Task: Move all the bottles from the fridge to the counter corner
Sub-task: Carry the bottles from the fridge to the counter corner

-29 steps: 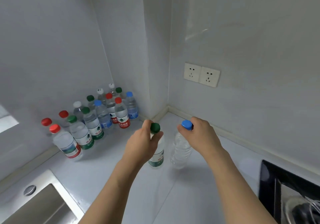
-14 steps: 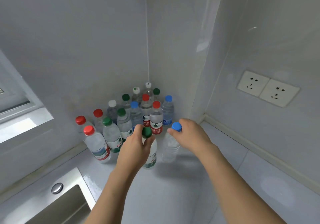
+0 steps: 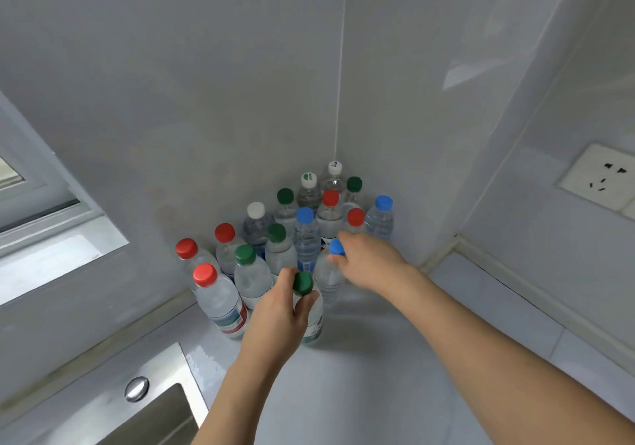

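Observation:
My left hand point(image 3: 280, 310) grips the neck of a green-capped bottle point(image 3: 312, 321) that stands at the front of the group. My right hand point(image 3: 369, 260) pinches the neck of a blue-capped bottle point(image 3: 328, 276) just behind and right of it. Both bottles are upright and seem to touch the white counter point(image 3: 360, 376). Several more clear bottles point(image 3: 305, 235) with red, green, blue and white caps fill the counter corner against the two walls.
A steel sink point(image 3: 144, 410) with a round button lies at the lower left. A window ledge point(image 3: 51, 259) is on the left wall. A white double socket point(image 3: 604, 180) sits on the right wall.
Both hands have carried their bottles left and back, from the open counter up against the group in the corner. The view has turned left toward the corner.

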`<state>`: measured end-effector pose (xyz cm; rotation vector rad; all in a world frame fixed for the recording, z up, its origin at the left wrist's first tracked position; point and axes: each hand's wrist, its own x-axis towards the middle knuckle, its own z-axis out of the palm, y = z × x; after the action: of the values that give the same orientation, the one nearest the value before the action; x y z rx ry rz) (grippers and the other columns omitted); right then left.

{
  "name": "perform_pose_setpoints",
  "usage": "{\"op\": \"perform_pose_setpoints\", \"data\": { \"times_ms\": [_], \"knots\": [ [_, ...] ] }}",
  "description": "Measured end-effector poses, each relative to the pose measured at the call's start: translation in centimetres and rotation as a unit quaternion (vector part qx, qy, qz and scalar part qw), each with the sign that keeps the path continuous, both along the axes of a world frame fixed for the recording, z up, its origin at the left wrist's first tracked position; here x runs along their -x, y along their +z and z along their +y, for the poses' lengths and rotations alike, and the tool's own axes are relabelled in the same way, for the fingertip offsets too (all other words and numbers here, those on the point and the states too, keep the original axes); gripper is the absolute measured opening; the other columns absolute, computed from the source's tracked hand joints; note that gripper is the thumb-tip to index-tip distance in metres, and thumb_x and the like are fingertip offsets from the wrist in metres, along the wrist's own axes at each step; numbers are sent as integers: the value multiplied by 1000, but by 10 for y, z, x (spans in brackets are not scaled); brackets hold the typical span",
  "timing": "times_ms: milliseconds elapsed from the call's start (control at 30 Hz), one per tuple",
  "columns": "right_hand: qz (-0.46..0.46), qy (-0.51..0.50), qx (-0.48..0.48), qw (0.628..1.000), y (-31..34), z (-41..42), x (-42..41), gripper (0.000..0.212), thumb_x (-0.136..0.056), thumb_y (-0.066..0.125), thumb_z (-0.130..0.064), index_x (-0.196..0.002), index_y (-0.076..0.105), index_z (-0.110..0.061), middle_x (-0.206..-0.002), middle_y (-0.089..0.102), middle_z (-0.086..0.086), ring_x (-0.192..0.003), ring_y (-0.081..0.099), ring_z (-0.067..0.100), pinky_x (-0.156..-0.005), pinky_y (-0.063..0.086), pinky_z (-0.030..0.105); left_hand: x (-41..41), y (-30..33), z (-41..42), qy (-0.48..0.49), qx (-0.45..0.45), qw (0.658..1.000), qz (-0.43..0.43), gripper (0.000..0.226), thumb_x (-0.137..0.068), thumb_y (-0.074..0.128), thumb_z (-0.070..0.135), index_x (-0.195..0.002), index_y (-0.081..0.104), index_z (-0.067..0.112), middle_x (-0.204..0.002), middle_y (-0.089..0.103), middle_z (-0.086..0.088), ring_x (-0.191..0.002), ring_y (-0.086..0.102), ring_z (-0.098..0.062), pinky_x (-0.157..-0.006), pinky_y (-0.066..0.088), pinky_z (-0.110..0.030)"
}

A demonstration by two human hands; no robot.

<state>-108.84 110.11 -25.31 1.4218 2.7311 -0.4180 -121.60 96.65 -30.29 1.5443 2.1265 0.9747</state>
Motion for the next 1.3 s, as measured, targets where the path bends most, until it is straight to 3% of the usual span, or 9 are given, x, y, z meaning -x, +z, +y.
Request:
{"op": "perform_pose_setpoints", "data": {
  "times_ms": [133,300,467,600,767,1300],
  "knots": [
    [6,23,4,1000,-1,12,11,29,-97,47,-40,-107,46,-13,-80,49,0,-77,54,23,-59,40,34,0,-8,6,-7,-13,1000,18,26,-94,55,36,-111,41,22,-78,55,9,-59,48,-9,-52,29,-21],
    [0,60,-31,998,-5,20,12,34,-99,45,-38,-119,44,-11,-94,60,8,-79,58,27,-57,41,35,0,-11,17,-32,-20,998,45,28,-95,55,31,-116,43,17,-81,56,7,-63,44,-12,-56,30,-26],
    [6,61,-45,997,-8,25,7,35,-99,46,-36,-122,43,-10,-102,61,10,-83,59,28,-59,39,34,6,-10,28,-56,-27,995,72,33,-96,54,31,-121,44,12,-95,64,-5,-75,58,-25,-61,43,-34],
    [12,52,-15,998,-7,27,9,31,-97,48,-35,-117,44,-11,-97,59,8,-80,57,26,-58,41,35,11,-11,35,-49,-37,994,96,38,-95,56,29,-125,46,8,-95,64,-7,-79,59,-29,-60,35,-30],
    [35,33,20,999,-8,29,10,30,-95,52,-34,-117,44,-14,-86,54,3,-76,56,23,-63,46,37,16,-18,42,-47,-47,990,126,39,-92,61,27,-122,50,5,-95,62,-8,-79,58,-25,-63,36,-25],
    [36,12,45,998,-8,28,16,35,-95,52,-32,-126,44,-17,-88,51,1,-79,54,21,-65,45,34,21,-22,51,-5,-48,995,89,37,-92,61,27,-122,49,8,-96,60,-7,-85,54,-24,-64,37,-28]
  ]
}}
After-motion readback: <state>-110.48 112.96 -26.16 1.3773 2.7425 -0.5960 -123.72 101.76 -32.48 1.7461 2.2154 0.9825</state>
